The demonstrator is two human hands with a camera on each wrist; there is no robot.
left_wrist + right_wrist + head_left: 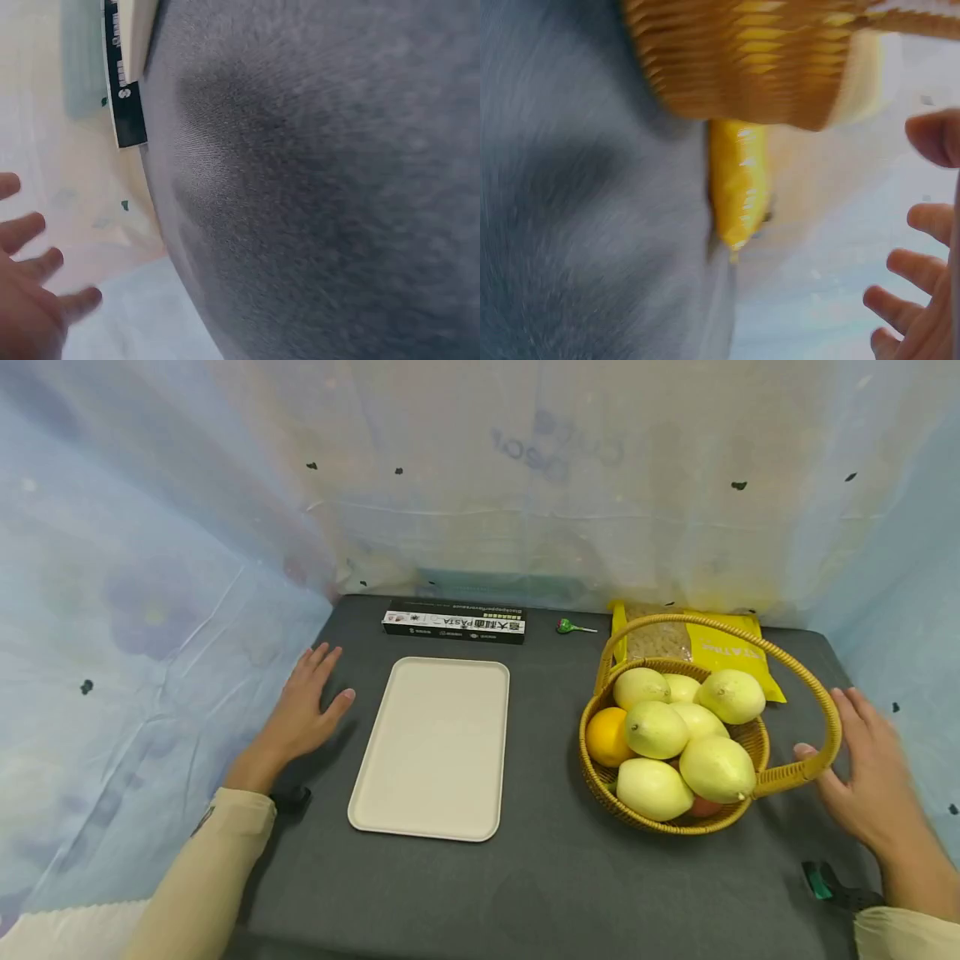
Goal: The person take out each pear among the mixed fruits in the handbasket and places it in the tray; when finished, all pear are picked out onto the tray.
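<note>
My left hand [303, 710] is to the left of a cream rectangular tray [435, 752], fingers spread and holding nothing. In the left wrist view, the fingers [26, 232] stand apart from the table. On the other side, my right hand [873, 768] is beside the arched handle of a wicker basket [675, 828], its fingers extended. The right wrist view shows a gap between that hand and the basket [735, 67]. Several pale yellow-green round fruits [656, 731] fill the basket, with an orange [609, 737] at its left and a reddish fruit [705, 807] partly hidden underneath.
A black-and-white pasta box [453, 622] lies behind the tray. Right of it is a green-wrapped lollipop [566, 626]. Behind the basket lies a yellow pasta bag [731, 652], partly covered. Curtains [525, 510] surround the dark grey table [540, 877].
</note>
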